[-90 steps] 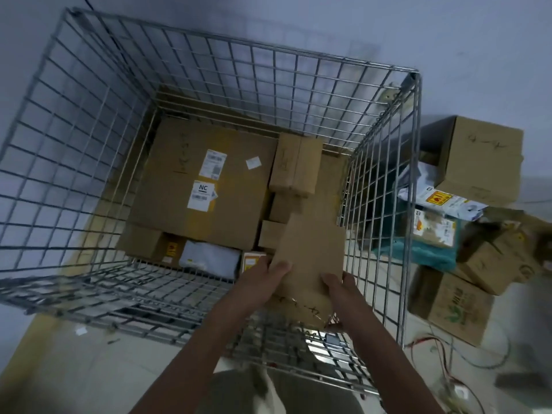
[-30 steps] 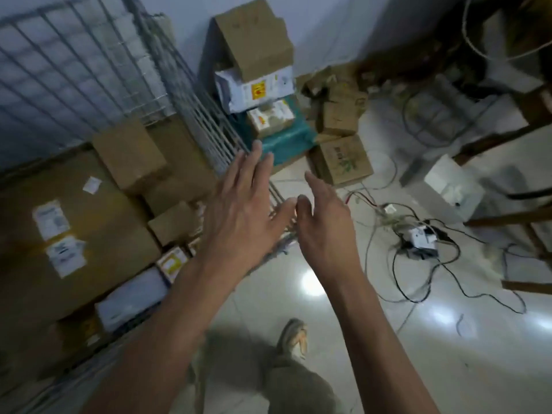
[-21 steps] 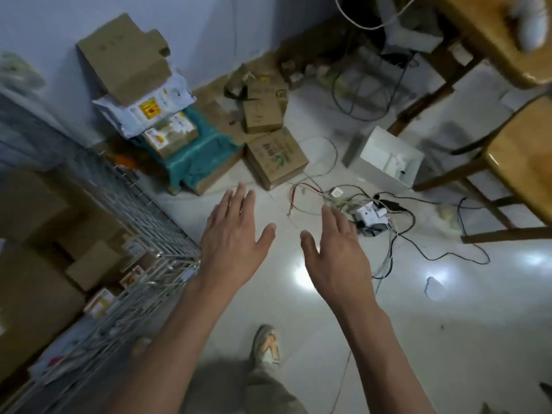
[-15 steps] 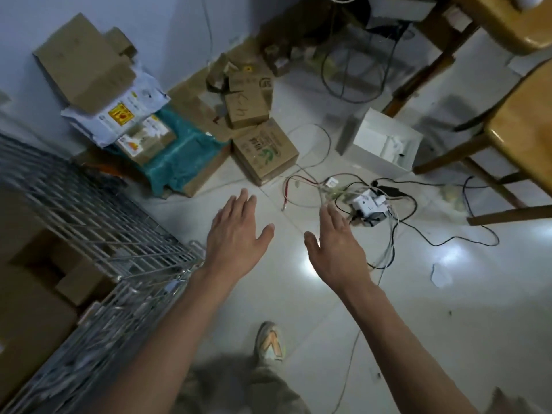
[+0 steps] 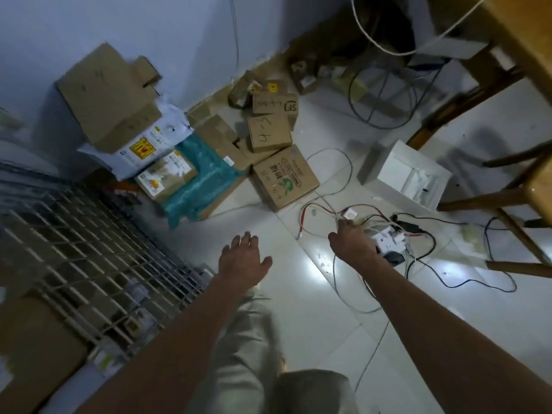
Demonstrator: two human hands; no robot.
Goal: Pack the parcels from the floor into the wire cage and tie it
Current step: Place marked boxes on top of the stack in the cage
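Note:
The wire cage [image 5: 89, 249] fills the left edge, with a brown parcel [image 5: 33, 339] inside it. Parcels lie heaped on the floor by the wall: a large brown box [image 5: 110, 94] on a white mailer [image 5: 143, 147], a teal-wrapped parcel [image 5: 203, 180], a box with a green logo [image 5: 285, 177] and a box with handwriting [image 5: 268, 131]. My left hand [image 5: 243, 261] hovers flat over the tiles, fingers spread, holding nothing. My right hand [image 5: 351, 243] hangs above the tangle of cables with its fingers drooping, and nothing shows in its grip. Both hands are short of the parcels.
A tangle of cables with a white power strip [image 5: 388, 240] sprawls on the tiles under my right hand. Beyond it lies a white open box [image 5: 403, 174]. Wooden stool legs [image 5: 507, 204] and a wooden table [image 5: 522, 40] stand at the right. My legs are below.
I let go of the brown box inside the cage and turned right toward the floor pile. Both empty hands have moved out over the tiles, the right one now above the cables.

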